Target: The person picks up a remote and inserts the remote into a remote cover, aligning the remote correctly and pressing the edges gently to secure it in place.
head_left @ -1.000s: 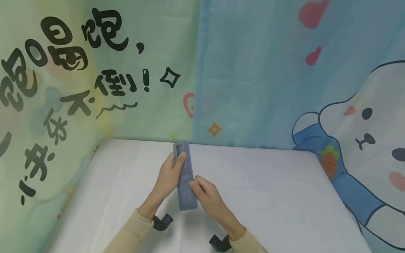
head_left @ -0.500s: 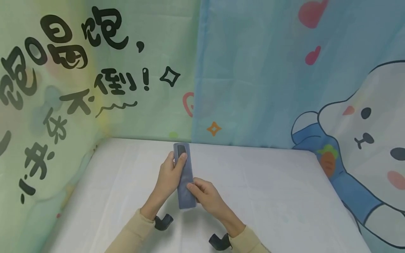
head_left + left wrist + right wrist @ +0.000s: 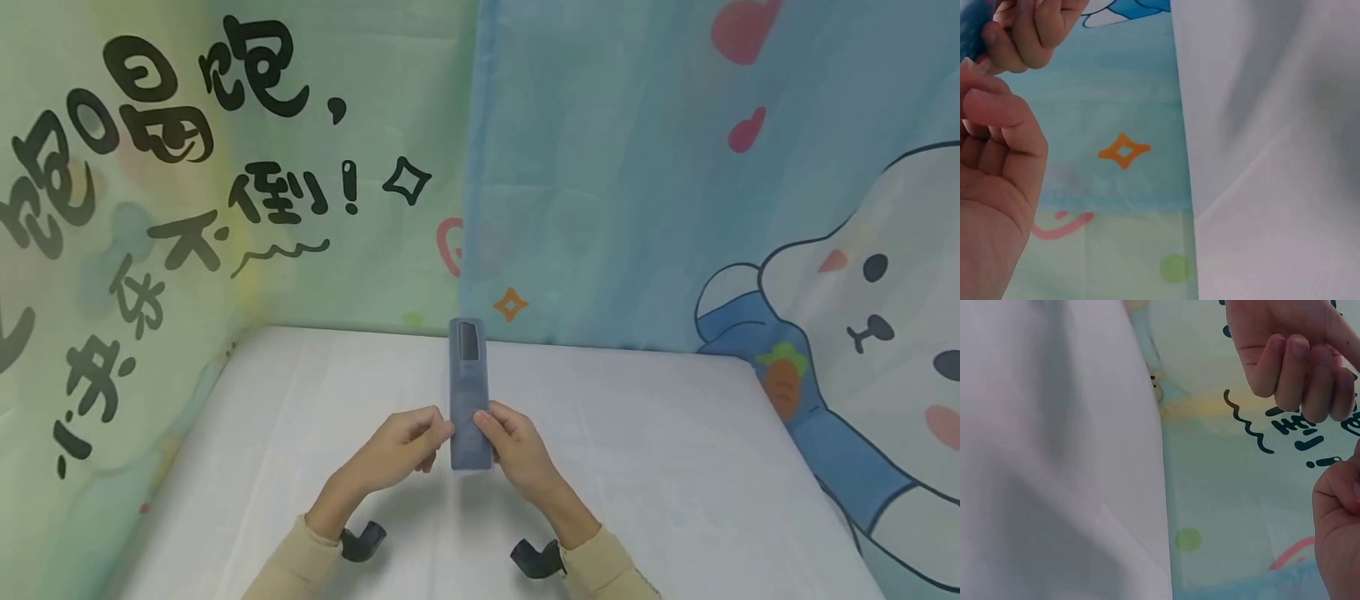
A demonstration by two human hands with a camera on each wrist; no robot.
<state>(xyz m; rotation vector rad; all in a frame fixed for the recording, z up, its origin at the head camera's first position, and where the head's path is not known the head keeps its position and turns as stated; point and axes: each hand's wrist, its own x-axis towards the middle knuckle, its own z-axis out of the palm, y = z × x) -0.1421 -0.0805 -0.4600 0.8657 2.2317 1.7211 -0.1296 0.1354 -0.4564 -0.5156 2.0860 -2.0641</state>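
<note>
A long, narrow blue-grey box [image 3: 469, 387] with a dark oblong window near its top stands nearly upright over the table in the head view. My right hand [image 3: 522, 454] grips its lower right side, thumb across the front and fingers behind. At the lower left edge, my left hand [image 3: 405, 450] pinches with thumb and index finger, the other fingers curled under. In the left wrist view, the blue box [image 3: 969, 31] shows only at the frame's corner, with a small pale bit at the left fingertips. The right wrist view shows both hands but hides the box.
A white cloth covers the table [image 3: 637, 467]. Printed curtains [image 3: 600, 208] stand behind it and along its left side. A dark wrist mount [image 3: 363, 542] sits below the left hand and another mount [image 3: 536, 558] below the right.
My left hand has let go of the box's upper part and come down to its lower left edge. The box has shifted right and turned more upright in my right hand.
</note>
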